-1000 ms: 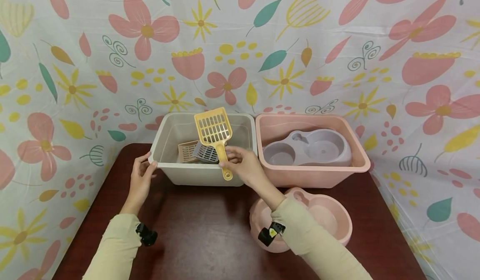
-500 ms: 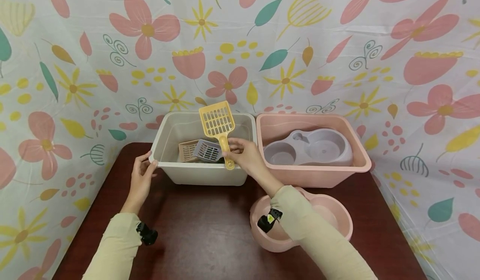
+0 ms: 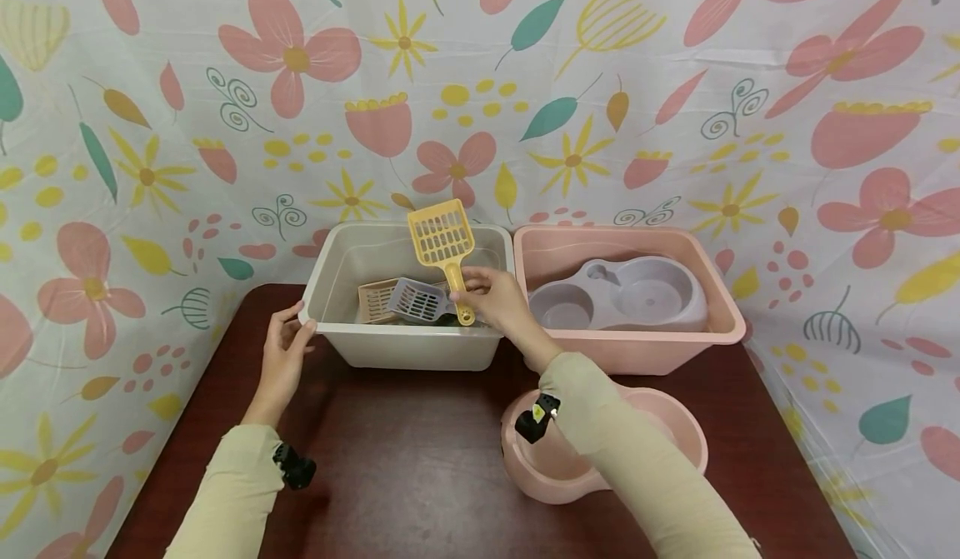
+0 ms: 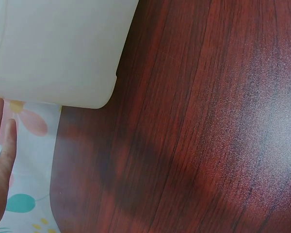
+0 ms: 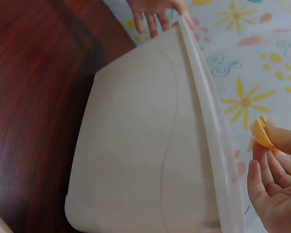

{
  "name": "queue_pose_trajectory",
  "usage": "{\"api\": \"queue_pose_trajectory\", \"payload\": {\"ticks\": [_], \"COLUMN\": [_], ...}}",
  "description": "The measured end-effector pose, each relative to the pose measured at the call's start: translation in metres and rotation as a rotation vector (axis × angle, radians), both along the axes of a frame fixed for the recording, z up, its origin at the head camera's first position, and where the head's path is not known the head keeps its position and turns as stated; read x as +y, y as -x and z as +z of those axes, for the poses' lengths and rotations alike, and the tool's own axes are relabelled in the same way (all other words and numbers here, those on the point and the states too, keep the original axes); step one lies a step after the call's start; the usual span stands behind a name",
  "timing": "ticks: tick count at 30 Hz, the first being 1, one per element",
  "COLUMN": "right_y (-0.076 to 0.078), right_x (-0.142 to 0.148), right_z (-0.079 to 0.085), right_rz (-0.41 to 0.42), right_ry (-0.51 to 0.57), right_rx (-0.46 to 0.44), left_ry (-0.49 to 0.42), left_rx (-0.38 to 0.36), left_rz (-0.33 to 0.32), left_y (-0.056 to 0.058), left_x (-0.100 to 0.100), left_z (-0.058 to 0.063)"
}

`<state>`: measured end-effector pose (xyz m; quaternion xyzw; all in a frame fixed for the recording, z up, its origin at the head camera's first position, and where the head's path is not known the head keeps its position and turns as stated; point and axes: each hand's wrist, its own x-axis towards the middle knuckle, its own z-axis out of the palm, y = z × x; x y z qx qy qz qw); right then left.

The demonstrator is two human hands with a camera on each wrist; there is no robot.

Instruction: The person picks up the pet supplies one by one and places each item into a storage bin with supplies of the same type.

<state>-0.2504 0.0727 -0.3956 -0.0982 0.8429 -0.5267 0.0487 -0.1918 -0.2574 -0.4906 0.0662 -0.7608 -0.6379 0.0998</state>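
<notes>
My right hand point(image 3: 497, 299) pinches the handle of a yellow slotted litter scoop point(image 3: 442, 236), its head tilted up over the grey litter box point(image 3: 408, 349). In the right wrist view the handle end of the scoop point(image 5: 262, 132) shows between thumb and fingers. My left hand point(image 3: 287, 344) holds the front left corner of the grey box, thumb and forefinger on its rim. Two more scoops lie inside the box: a grey one point(image 3: 418, 301) and a beige one point(image 3: 375, 302) partly beneath it.
Right beside the grey box stands a pink litter box point(image 3: 630, 357) with a grey double pet bowl point(image 3: 652, 288) in it. A pink double bowl point(image 3: 551, 488) sits on the dark wood table point(image 3: 405, 476), partly under my right forearm. A flowered cloth point(image 3: 450, 84) hangs behind.
My right hand has moved the yellow scoop a little up and to the right, away from the other scoops. The left hand has stayed at the box corner.
</notes>
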Motion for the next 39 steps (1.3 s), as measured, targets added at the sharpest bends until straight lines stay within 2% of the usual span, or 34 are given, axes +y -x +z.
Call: {"api": "queue_pose_trajectory", "payload": {"ticks": [9,12,16,20,39], "right_y": [0.011,0.014,0.020,0.024,0.022], "right_x": [0.006,0.007,0.008,0.010,0.008], "right_z": [-0.002,-0.004,-0.006,-0.008,-0.013], "right_rz": [0.011,0.022,0.035,0.043,0.075], "right_ry": [-0.057,-0.063,-0.082,-0.120,-0.164], "right_rx": [-0.031,-0.029,-0.033,-0.049,-0.057], "left_ry": [0.001,0.008,0.012,0.027,0.037], "left_rx": [0.009,0.020,0.025,0.037,0.064], "left_rz": [-0.006,-0.014,-0.017,-0.007,-0.007], "left_y": [0.001,-0.004,-0.006,-0.001,-0.002], "left_x": [0.000,0.005,0.007,0.002,0.000], "left_z": [-0.001,0.010,0.013,-0.001,-0.004]}}
